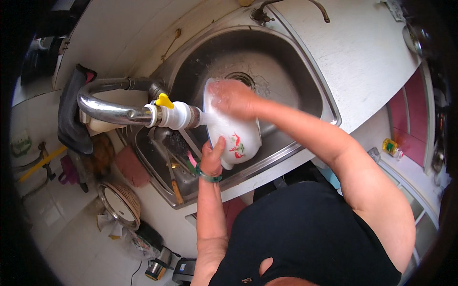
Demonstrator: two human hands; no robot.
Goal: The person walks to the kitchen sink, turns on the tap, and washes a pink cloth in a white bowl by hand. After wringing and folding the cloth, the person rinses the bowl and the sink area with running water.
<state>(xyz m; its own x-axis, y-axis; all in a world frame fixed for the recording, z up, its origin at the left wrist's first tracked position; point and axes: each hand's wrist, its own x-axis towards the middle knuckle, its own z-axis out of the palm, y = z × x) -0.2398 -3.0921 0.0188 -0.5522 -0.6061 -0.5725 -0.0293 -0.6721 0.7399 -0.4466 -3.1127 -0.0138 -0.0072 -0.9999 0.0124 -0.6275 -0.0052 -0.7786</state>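
A white bowl with a blue rim and red-and-green decoration [241, 146] is tilted on its side over the stainless steel sink basin [304, 71]. My left hand [213, 157], with a green bangle at the wrist, grips its near rim, thumb on the outside. Water runs from the chrome faucet [107, 111], through a white nozzle [179, 115] with a yellow lever, onto the bowl. My right hand [232, 98], blurred, is at the bowl's far rim and mouth; its fingers are partly hidden by splashing water, and whether it grips anything is unclear.
The smaller basin [188, 182] holds a dark scrubber [175, 143] and a wooden-handled utensil [177, 191]. A pink cloth [132, 166] and a woven basket [123, 205] lie left of it. A second, thin tap [263, 16] stands behind the large basin. The white counter [361, 60] extends right.
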